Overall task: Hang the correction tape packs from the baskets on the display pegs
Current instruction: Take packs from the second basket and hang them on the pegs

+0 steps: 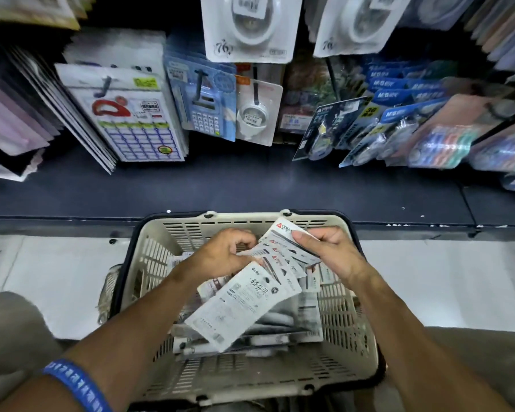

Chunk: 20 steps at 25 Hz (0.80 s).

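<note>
At the bottom left of the frame a blue wristband circles the left forearm. Both arms reach up toward the centre, over a cream plastic basket with slotted walls and a dark rim. Loose correction tape packs lie heaped inside it, their white backs up.

Above that heap, the right hand grasps a fanned stack of packs, thumb pressed on the top card and fingers curled beneath, at the centre of the frame. The left hand pinches the left edge of the same fan, its fingers bent round the cards. One larger white pack hangs down from the fan, tilted toward the lower left, over the basket's contents.

Beyond the basket runs a dark shelf base. Across the upper frame, hanging goods crowd the display pegs: calculators at upper centre, blue-carded packs at upper right.
</note>
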Each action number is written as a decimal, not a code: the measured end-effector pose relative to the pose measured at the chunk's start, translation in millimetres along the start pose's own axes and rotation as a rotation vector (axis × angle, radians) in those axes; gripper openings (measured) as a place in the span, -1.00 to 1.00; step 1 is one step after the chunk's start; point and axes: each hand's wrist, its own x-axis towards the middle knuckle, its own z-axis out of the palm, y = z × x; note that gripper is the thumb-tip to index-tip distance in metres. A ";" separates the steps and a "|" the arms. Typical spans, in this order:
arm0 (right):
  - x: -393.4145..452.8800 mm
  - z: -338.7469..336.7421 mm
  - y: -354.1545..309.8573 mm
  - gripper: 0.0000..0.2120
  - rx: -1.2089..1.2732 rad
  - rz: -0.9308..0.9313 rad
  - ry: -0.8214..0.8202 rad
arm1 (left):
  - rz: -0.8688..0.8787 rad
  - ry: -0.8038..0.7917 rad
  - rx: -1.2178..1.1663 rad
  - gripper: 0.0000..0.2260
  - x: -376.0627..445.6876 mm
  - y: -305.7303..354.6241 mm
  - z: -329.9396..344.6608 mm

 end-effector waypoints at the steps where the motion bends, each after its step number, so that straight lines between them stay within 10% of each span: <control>1: -4.3 -3.4 -11.8 -0.76 -0.008 -0.024 -0.012 | 0.023 0.012 -0.050 -0.76 -0.2 13.2 0.8; 8: -32.6 -15.5 -87.4 -0.41 0.231 -0.181 0.062 | 0.102 0.240 -0.305 -0.75 -27.8 102.1 -33.6; 15: -62.9 1.8 -163.0 -0.01 0.089 -0.328 -0.286 | 0.169 0.429 -0.799 -0.85 -43.4 221.1 -87.9; 20: -88.4 18.5 -205.2 -0.25 0.272 -0.337 -0.161 | 0.108 0.517 -0.660 -0.82 -49.4 274.9 -100.2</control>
